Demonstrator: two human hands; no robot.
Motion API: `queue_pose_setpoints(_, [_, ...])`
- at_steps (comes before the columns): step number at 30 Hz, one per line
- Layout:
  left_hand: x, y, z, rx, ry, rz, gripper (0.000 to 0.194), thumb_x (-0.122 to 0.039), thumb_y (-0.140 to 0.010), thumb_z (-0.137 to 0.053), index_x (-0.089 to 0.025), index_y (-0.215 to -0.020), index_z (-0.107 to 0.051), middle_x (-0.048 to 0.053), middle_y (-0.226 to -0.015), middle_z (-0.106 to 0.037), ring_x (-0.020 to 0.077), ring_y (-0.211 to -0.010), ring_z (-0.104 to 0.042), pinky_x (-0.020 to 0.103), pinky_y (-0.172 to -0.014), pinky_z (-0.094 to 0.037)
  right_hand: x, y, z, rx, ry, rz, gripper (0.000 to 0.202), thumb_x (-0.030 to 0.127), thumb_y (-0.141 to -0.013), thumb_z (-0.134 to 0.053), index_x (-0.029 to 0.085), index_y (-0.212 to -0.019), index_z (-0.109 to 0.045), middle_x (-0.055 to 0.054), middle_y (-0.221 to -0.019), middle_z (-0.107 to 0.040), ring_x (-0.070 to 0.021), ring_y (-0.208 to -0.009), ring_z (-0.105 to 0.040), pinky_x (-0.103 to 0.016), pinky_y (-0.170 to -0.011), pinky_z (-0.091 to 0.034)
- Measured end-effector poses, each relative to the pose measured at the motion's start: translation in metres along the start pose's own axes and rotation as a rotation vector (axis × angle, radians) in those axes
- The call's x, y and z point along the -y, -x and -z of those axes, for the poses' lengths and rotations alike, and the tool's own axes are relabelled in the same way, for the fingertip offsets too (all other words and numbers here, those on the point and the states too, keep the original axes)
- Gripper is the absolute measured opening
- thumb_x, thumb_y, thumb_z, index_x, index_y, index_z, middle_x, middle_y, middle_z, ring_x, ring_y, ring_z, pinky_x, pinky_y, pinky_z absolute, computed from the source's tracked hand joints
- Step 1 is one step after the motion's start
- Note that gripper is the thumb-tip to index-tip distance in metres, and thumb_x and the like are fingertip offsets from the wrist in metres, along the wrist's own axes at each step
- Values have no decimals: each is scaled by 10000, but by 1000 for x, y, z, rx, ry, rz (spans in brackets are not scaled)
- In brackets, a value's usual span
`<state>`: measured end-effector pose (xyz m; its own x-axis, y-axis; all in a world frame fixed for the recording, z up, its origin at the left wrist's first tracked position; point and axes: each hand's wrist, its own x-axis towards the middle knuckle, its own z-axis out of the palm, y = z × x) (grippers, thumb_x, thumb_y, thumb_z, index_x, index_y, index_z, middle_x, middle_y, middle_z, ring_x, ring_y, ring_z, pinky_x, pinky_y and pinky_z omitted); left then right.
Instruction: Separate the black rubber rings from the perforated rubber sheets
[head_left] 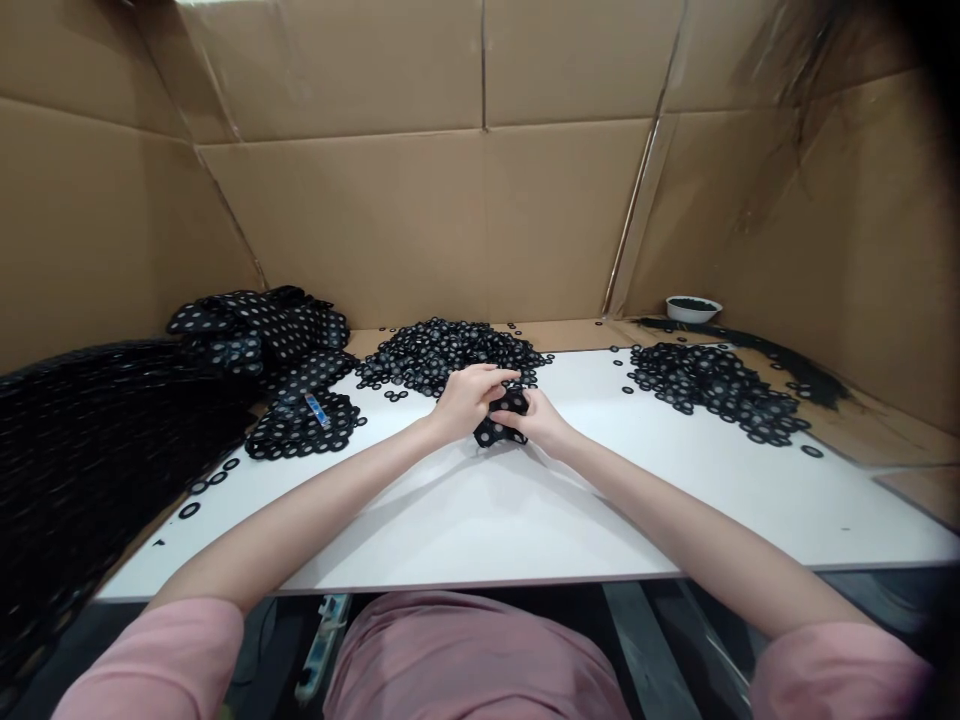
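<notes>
A small piece of black perforated sheet [491, 436], its round holes showing white, is held just above the white tabletop in the middle. My right hand [546, 424] grips its right side, thumb and fingers closed on it. From the left, my left hand [466, 402] reaches over the top of the piece with its fingers bent and close together; exactly what those fingertips pinch is partly hidden. Right behind my hands lies a heap of loose black rings [442, 350].
More black rings [720, 390] are heaped at the right. Bunched perforated sheet [255, 330] lies at the left, with a blue-and-white strip [317, 410] on a nearby pile. A white bowl [694, 312] holds dark bits at back right. Cardboard walls [420, 220] enclose the white tabletop [480, 540].
</notes>
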<state>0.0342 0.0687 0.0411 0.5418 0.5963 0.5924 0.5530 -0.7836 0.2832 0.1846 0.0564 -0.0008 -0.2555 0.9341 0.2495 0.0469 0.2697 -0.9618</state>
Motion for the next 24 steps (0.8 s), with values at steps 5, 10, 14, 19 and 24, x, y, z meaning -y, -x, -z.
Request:
queue_pose_setpoints(5, [1,1,-2,-62,35,-1,388,-68,-820,-413,-235,-1053,-675,28,-1020,-703,219,-1154,-553,360,-890,-493,-1,0,-2,-58,10,-8,266,335,-571,-719,154,-685,-561,-9,-641,-591,-155,-614,-519,-268,-540,-401])
queue_pose_setpoints(10, [3,-9,-4,-85,346,205,344,-68,-769,-437,-208,-959,-687,1,-665,-657,160,-672,-638,261,-593,-501,4,1,-2,8,-49,32,253,312,-590,-719,144,-758,-633,-50,-770,-672,-199,-724,-599,-330,-692,-483])
queue_pose_setpoints(14, [30,-30,10,-236,748,455,238,-69,-743,-478,-128,-874,-667,-5,-544,-581,96,-491,-547,202,-490,-445,7,5,-4,42,-123,-23,306,324,-566,-742,153,-812,-676,-75,-868,-701,-212,-748,-626,-365,-719,-521])
queue_pose_setpoints(19, [58,-42,34,-220,873,609,131,-150,-748,-625,-104,-864,-668,52,-664,-660,96,-597,-619,196,-575,-503,5,7,-8,76,-161,-112,351,326,-539,-774,168,-839,-685,-71,-887,-708,-207,-721,-638,-350,-662,-545])
queue_pose_setpoints(24, [24,-62,-5,173,950,526,118,-168,-734,-690,-95,-826,-679,105,-780,-708,172,-712,-680,290,-679,-564,1,6,-6,106,-129,-93,350,324,-567,-763,172,-875,-696,-77,-925,-711,-246,-842,-642,-377,-762,-529])
